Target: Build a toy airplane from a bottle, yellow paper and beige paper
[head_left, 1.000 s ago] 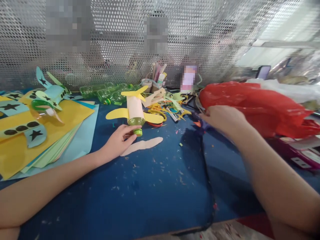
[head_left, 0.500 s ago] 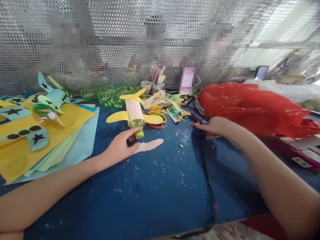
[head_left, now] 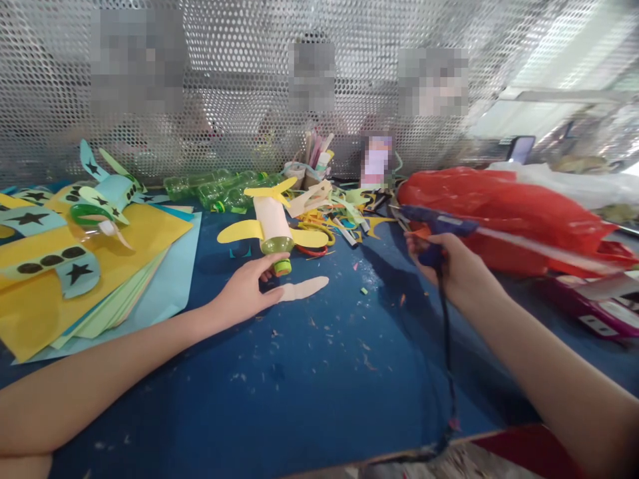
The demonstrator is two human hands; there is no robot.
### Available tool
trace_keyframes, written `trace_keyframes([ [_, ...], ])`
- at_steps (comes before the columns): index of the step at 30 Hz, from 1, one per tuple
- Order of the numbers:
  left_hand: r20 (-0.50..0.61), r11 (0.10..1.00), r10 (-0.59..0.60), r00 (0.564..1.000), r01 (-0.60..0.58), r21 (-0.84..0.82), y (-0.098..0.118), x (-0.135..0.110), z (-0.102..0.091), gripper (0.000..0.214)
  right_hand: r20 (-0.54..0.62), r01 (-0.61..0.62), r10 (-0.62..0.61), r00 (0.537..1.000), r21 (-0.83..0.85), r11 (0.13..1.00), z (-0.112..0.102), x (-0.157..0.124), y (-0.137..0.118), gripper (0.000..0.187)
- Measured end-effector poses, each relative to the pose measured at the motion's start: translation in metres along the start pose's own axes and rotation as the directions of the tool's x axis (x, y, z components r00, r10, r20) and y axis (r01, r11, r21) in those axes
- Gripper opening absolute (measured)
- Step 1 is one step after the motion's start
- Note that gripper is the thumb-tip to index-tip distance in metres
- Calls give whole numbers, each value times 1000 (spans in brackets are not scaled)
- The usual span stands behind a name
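A toy plane (head_left: 273, 219) made from a green plastic bottle, with a pale paper wrap and yellow paper wings and tail, has its capped neck toward me. My left hand (head_left: 252, 283) is at that neck, index finger on the bottle and other fingers curled beside the green cap. Its thumb touches the end of a cream paper strip (head_left: 307, 288) on the table. In my right hand (head_left: 449, 263) is a blue glue gun (head_left: 442, 221), held by its grip above the table. A long whitish glue stick sticks out of its back, and a black cord hangs down.
Coloured paper sheets (head_left: 144, 266) and finished bottle planes (head_left: 54, 256) lie left. Green bottles (head_left: 224, 189), paper scraps (head_left: 349, 209) and a pen cup (head_left: 294, 171) stand behind. A red plastic bag (head_left: 499, 199) and a purple box (head_left: 594, 306) are right. Perforated silver sheeting backs the table.
My right hand has taken up the glue gun from beside the red bag, lifting it and bringing the cord along. The left hand stays at the bottle plane.
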State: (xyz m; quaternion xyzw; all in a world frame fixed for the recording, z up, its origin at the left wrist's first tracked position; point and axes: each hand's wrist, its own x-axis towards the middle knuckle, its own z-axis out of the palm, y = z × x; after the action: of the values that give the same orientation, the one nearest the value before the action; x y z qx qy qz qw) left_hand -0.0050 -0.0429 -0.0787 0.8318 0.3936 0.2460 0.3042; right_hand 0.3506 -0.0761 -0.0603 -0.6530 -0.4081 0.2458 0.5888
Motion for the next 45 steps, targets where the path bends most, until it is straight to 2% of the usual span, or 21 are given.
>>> trace_keyframes([
  [1,2,1000,0,1000,0,-6,0,0,0,62,-1,-131,133,991,180,975,5,-1,-9,18],
  [2,6,1000,2,1000,-1,-12,-1,0,0,62,13,-204,210,978,311,928,10,-2,-17,20],
  [4,18,1000,2,1000,-1,-23,-2,-1,0,61,67,-287,289,955,461,840,22,-8,-34,23],
  [6,25,1000,-6,1000,7,-31,-2,-1,-1,60,164,-359,321,933,508,783,34,-20,-47,14],
  [8,37,999,-13,999,15,-41,-1,-1,-3,61,239,-375,300,924,402,835,44,-37,-55,7],
  [10,62,998,-14,998,17,-54,0,-1,-5,62,327,-331,267,907,160,930,51,-57,-58,15],
  [12,103,998,-11,995,18,-67,0,0,-8,64,481,-179,215,850,-120,977,53,-74,-60,25],
  [14,128,997,3,992,7,-76,1,1,-10,66,616,53,165,770,-319,946,52,-86,-61,36],
  [15,134,997,12,991,-1,-77,0,2,-11,67,654,163,134,744,-372,914,52,-90,-63,40],
  [17,134,997,22,991,-12,-76,0,3,-11,68,693,318,81,717,-427,846,52,-95,-66,45],
  [19,131,997,20,991,-10,-74,-1,3,-10,68,713,393,85,696,-478,786,54,-96,-69,47],
  [25,130,997,24,991,-14,-81,-1,3,-9,68,715,471,236,658,-635,613,68,-98,-79,48],
  [29,123,997,25,992,-15,-80,-2,3,-9,66,729,502,271,629,-647,574,74,-96,-82,44],
  [32,116,997,37,993,-28,-78,-3,3,-8,67,738,495,271,618,-633,596,73,-94,-83,43],
  [36,125,997,35,992,-27,-67,-4,3,-8,68,777,431,289,560,-570,699,69,-93,-85,45],
  [38,127,998,25,992,-17,-66,-4,3,-8,68,783,414,304,542,-564,715,69,-93,-87,46],
  [43,125,998,15,992,-8,-57,-3,3,-9,72,755,396,327,568,-599,696,72,-93,-89,43],
  [45,128,998,12,992,-5,-56,-2,3,-9,71,754,374,355,553,-605,703,72,-92,-90,45],
])
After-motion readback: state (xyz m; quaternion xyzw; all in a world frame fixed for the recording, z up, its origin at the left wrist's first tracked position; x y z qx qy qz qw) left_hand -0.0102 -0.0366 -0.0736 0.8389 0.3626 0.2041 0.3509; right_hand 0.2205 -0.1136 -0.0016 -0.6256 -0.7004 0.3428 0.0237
